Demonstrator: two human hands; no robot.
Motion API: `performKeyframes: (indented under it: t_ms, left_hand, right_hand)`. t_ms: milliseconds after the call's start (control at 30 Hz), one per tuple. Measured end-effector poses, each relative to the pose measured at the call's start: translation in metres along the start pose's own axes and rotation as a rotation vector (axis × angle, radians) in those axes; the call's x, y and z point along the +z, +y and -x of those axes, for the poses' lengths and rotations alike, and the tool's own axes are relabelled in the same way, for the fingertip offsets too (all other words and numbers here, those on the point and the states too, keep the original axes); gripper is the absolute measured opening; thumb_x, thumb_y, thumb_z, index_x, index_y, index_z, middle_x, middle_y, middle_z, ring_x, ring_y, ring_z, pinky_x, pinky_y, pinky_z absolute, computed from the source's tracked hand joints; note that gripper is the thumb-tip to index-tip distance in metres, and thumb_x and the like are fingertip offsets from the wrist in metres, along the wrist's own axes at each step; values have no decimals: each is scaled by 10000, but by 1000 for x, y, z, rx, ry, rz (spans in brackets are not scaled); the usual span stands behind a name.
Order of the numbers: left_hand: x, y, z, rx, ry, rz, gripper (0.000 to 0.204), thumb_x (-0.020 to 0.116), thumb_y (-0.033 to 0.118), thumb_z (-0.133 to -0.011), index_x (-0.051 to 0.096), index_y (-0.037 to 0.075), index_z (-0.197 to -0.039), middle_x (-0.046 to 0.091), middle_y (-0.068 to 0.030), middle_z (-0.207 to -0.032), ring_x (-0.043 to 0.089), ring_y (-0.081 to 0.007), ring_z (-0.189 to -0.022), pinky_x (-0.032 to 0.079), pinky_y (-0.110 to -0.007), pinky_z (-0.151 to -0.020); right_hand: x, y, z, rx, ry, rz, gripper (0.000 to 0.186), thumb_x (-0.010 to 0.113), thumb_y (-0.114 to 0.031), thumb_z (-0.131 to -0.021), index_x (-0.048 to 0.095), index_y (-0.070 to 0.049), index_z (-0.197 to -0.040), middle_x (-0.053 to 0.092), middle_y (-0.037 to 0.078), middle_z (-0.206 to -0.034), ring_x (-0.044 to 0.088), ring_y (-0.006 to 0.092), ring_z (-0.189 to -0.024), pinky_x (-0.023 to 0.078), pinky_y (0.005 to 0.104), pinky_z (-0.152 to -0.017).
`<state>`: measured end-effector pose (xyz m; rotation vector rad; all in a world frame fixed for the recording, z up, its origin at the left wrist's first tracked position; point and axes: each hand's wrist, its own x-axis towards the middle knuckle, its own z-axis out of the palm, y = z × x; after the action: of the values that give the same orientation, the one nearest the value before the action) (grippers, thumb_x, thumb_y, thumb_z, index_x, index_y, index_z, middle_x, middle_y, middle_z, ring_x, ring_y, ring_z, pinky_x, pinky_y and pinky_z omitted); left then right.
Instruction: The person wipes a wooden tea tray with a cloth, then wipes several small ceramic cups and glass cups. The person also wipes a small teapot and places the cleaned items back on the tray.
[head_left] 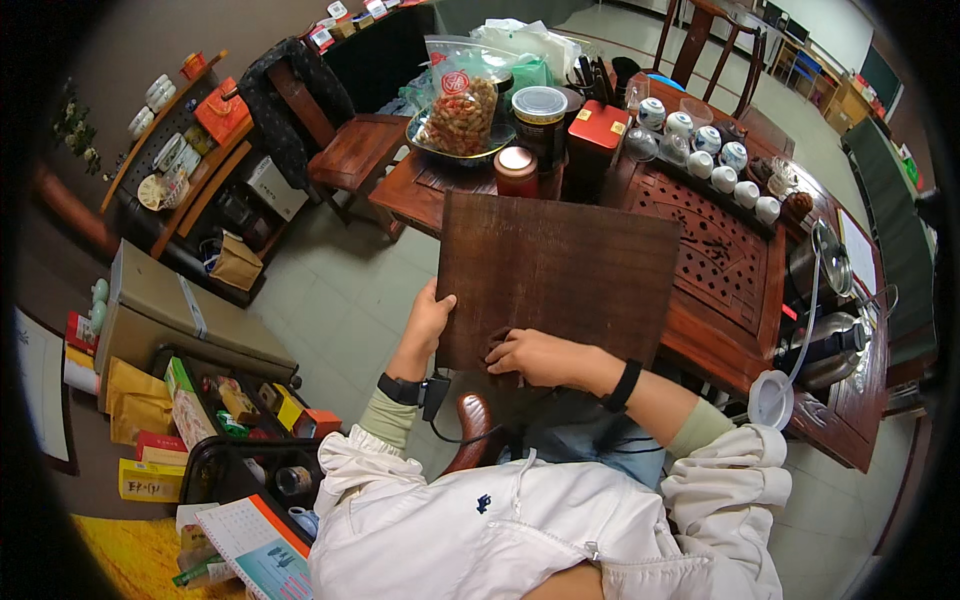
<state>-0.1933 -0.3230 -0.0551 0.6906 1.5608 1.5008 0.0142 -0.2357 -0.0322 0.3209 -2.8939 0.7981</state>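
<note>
A flat, dark brown wooden board (pixel 560 270) is tilted up in front of me, beside the tea table. My left hand (pixel 430 318) grips its left edge, thumb on the near face and the other fingers mostly hidden behind. Low on the board's face, near its lower edge, my right hand (pixel 535 357) has its fingers curled round a small dark brown thing (pixel 497 340). That thing blends with the wood and is mostly covered by my fingers, so its kind does not show.
The carved tea table (pixel 720 265) bears several small cups (pixel 701 162), a kettle (pixel 820 260), a red tin (pixel 597 125) and a bag of dried fruit (pixel 460 115). A wooden chair (pixel 365 150) stands far left. At near left are a black tray cart (pixel 215 450) and a calendar (pixel 258 548).
</note>
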Motion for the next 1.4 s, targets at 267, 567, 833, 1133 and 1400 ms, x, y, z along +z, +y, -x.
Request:
performKeyframes:
  t_ms: [267, 567, 833, 1133, 1400]
  left_hand:
    - [2, 3, -4, -148, 41, 31, 297, 566, 140, -912, 562, 5, -1177, 626, -91, -1069, 612, -184, -912, 502, -318, -775]
    - [17, 14, 0, -150, -101, 1, 370, 676, 254, -877, 613, -61, -1061, 659, -100, -991, 640, -186, -819, 511, -329, -702]
    - [16, 4, -11, -134, -110, 100, 354, 639, 281, -908, 612, -42, -1050, 668, -99, -963, 646, -173, -807, 528, -326, -697]
    - [14, 18, 2, -53, -68, 85, 315, 679, 228, -871, 640, -24, -1056, 662, -63, -982, 625, -135, -848, 508, -295, -722]
    - [21, 35, 14, -86, -112, 193, 299, 676, 193, -861, 639, -23, -1064, 674, -83, -973, 655, -168, -829, 534, -296, -730]
  right_hand:
    - [-100, 49, -11, 288, 588, 244, 682, 548, 118, -667, 579, -201, -1269, 486, 101, -1362, 493, 372, -1133, 427, 438, -965]
    - [-59, 78, -15, 568, 425, 470, 576, 604, -35, -792, 505, -159, -1346, 429, 159, -1418, 482, 361, -1189, 424, 451, -955]
    - [-10, 31, 8, 173, 398, 407, 414, 609, -57, -755, 650, -126, -1161, 542, 82, -1293, 517, 300, -1088, 456, 389, -855]
    - [9, -25, 25, 90, -138, 142, 408, 624, -61, -712, 701, -169, -1098, 589, 25, -1245, 531, 249, -1044, 454, 370, -836]
    - [-73, 9, -1, 187, 599, 162, 516, 595, 60, -684, 642, -130, -1161, 544, 81, -1310, 526, 349, -1052, 463, 416, -926]
